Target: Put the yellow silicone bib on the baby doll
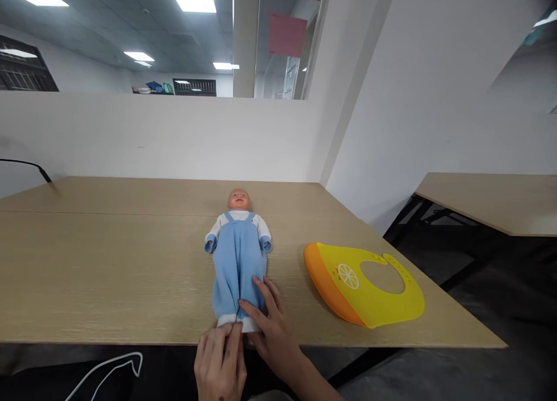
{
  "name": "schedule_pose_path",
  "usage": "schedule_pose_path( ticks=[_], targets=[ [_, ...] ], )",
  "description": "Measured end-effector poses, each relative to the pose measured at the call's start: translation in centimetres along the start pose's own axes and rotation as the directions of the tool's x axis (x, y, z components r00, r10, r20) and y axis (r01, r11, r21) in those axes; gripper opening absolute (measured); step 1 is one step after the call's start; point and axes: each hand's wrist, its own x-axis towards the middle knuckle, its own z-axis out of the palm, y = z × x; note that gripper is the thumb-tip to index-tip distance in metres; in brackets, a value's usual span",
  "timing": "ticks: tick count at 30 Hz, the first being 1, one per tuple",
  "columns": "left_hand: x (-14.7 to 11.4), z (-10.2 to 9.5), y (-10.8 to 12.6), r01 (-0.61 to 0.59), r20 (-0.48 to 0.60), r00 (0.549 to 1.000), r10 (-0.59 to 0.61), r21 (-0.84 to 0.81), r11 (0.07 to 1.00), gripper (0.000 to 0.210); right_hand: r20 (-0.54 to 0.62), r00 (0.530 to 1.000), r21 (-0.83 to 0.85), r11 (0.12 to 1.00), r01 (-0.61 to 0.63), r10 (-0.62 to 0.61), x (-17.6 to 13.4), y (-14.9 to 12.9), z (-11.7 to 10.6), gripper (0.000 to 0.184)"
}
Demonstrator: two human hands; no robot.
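Worktop (pixel 130 273) spans my mid-frame. Baby doll (pixel 230 244) in blue overalls (pixel 225 279) lies face-up at centre, long axis running up the frame, feet toward both hands. Bib (pixel 368 308), yellow and orange, lies apart at right, citrus slice (pixel 348 276) printed on it; I can read no brand or wording. Right hand (pixel 274 325), reaching further up the doll, rests open on one leg; left hand (pixel 220 357) bunches at the white hem (pixel 226 319), grip unclear to me.
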Motion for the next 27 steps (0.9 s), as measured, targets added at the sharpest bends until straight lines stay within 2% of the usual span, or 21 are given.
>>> schedule_pose_path(
  ticks=[8,11,14,16,19,22,27],
  targets=[
    [0.0,-0.5,0.1,0.007,0.009,1.000,-0.006,-0.117,0.993,0.034,-0.042,0.998,0.076,0.996,-0.045,0.049,-0.5,-0.1,0.2,0.050],
    [0.5,-0.7,-0.4,0.091,0.017,0.996,-0.090,-0.189,0.978,0.036,-0.049,0.998,0.090,0.995,-0.040,0.044,-0.5,-0.2,-0.1,0.046],
    [0.9,-0.6,-1.6,0.189,0.052,0.982,-0.182,-0.193,0.963,0.037,-0.045,0.998,0.089,0.995,-0.034,0.038,-0.4,-0.4,-0.4,0.043],
    [1.1,-0.4,-2.3,0.187,0.117,0.979,-0.167,-0.196,0.963,0.036,-0.048,0.998,0.078,0.997,-0.026,0.030,-0.3,-0.5,-0.4,0.042],
    [1.3,-0.2,-2.6,0.122,0.179,0.980,-0.086,-0.204,0.971,0.038,-0.070,0.997,0.040,0.999,-0.006,0.008,-0.3,-0.6,-0.2,0.041],
    [1.5,-0.1,-2.3,0.102,0.166,0.984,-0.066,-0.217,0.971,0.037,-0.104,0.995,-0.002,1.000,-0.003,0.003,-0.3,-0.7,0.2,0.038],
    [1.8,0.0,-2.3,0.136,0.185,0.979,-0.088,-0.265,0.955,0.029,-0.183,0.983,-0.007,1.000,0.014,-0.015,-0.1,-0.9,0.5,0.029]
  ],
)
